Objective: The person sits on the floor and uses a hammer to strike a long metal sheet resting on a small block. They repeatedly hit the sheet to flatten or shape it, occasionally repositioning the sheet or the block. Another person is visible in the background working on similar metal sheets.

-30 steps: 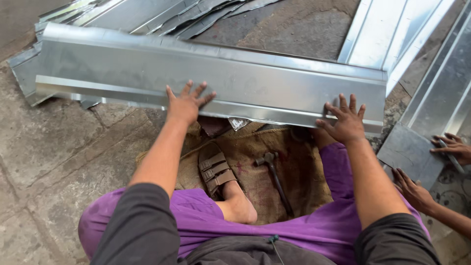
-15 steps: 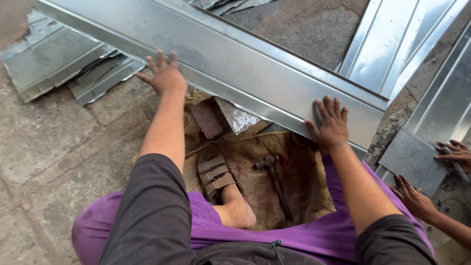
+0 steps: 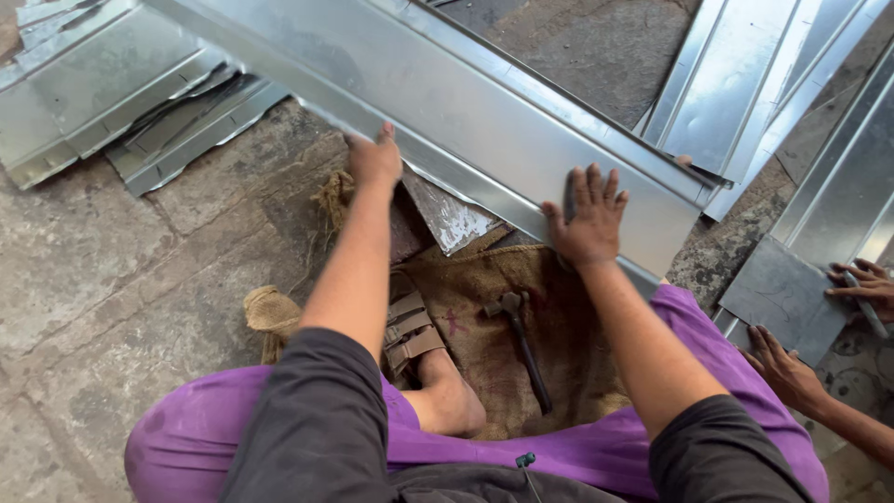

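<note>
A long folded strip of shiny sheet metal point(image 3: 447, 102) runs diagonally from the upper left to the right, above my knees. My left hand point(image 3: 374, 156) grips its near edge, fingers curled under it. My right hand point(image 3: 589, 216) lies flat on the strip's surface near its right end, fingers spread. Below the strip a hammer point(image 3: 518, 337) lies on a piece of brown burlap point(image 3: 484, 345). A small grey metal block point(image 3: 451, 216) shows under the strip between my hands.
A stack of folded metal strips point(image 3: 102, 93) lies on the stone floor at the upper left. More strips point(image 3: 764, 84) lie at the upper right. Another person's hands point(image 3: 861, 284) hold a flat grey sheet point(image 3: 782, 296) at the right. My sandalled foot point(image 3: 410, 335) rests on the burlap.
The metal strip has swung further round, its left end moving up and away. My left hand has shifted from flat on top to gripping the near edge; my right hand stays flat on it.
</note>
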